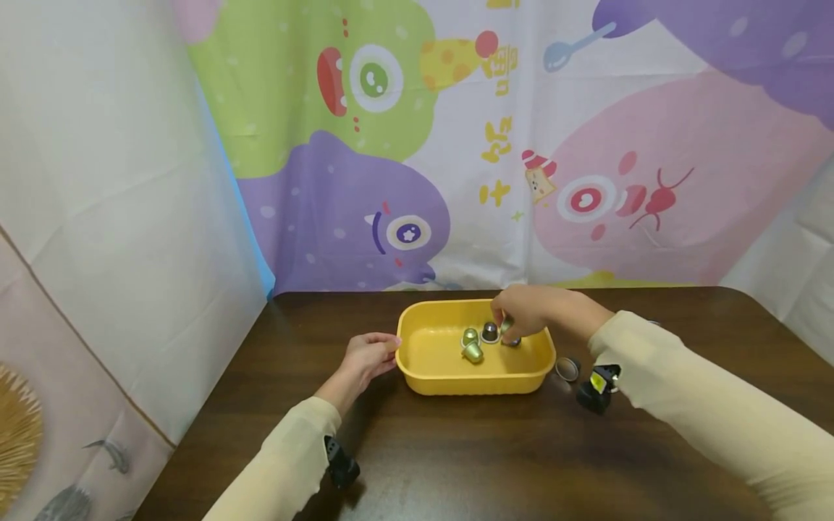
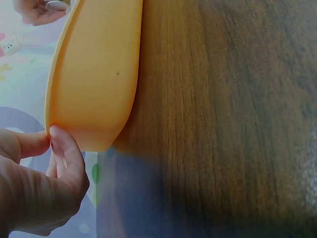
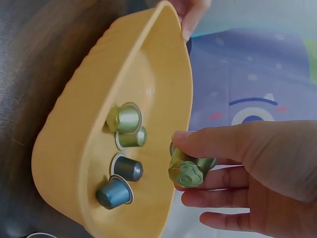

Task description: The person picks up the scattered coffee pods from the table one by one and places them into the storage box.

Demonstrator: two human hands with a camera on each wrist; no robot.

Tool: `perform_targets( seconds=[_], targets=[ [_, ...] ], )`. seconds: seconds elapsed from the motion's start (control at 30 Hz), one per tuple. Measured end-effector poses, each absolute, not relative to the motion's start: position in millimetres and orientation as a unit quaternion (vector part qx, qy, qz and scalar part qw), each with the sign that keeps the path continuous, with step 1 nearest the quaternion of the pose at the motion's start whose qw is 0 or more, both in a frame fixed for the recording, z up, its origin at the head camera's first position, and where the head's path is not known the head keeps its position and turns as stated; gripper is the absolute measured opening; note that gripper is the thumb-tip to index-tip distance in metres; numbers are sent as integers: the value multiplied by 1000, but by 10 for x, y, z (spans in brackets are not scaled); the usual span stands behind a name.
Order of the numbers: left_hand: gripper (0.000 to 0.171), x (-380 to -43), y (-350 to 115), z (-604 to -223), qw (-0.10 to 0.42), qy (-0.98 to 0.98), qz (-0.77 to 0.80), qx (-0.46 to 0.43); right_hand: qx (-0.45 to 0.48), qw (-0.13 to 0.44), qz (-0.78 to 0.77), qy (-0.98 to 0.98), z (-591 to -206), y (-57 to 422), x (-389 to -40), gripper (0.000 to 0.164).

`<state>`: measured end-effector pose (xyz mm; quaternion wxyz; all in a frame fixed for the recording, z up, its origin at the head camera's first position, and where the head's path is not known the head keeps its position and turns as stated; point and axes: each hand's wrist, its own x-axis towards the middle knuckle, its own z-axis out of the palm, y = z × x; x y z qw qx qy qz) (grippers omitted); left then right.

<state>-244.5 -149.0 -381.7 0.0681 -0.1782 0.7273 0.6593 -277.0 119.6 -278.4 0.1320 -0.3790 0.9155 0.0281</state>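
A yellow plastic basin (image 1: 476, 386) stands on the table. My left hand (image 1: 368, 359) pinches its left rim between thumb and fingers. Over the right part of the basin, my right hand (image 1: 529, 307) holds a green coffee capsule (image 3: 186, 173) between thumb and fingers. Part of a second green capsule (image 3: 207, 162) shows beside it, under the thumb. On the basin floor lie two green capsules (image 3: 124, 119), one leaning on the other. Next to them are a dark grey capsule (image 3: 129, 169) and a teal one (image 3: 114, 192), close together.
On the table (image 1: 449, 456), just right of the basin, a capsule (image 1: 567, 370) lies on its side. A small rim (image 1: 654, 323) peeks out behind the right sleeve. A cartoon-printed curtain (image 1: 417, 145) hangs along the table's back edge.
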Motion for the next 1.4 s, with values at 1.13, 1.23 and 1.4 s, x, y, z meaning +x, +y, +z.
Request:
perform_targets(
  seconds=[1.13, 1.23, 1.4],
  targets=[
    [22, -2452, -1478, -3808, 73, 724, 662, -181, -362, 97, -68, 925, -3061, 1461, -2714, 18],
    [23, -2454, -1481, -3816, 73, 724, 662, -181, -373, 62, -88, 921, -3116, 1521, -2658, 16],
    [23, -2458, -1481, -3824, 70, 721, 667, -176, -384, -5, -110, 917, -3203, 1600, -2567, 16]
  ],
)
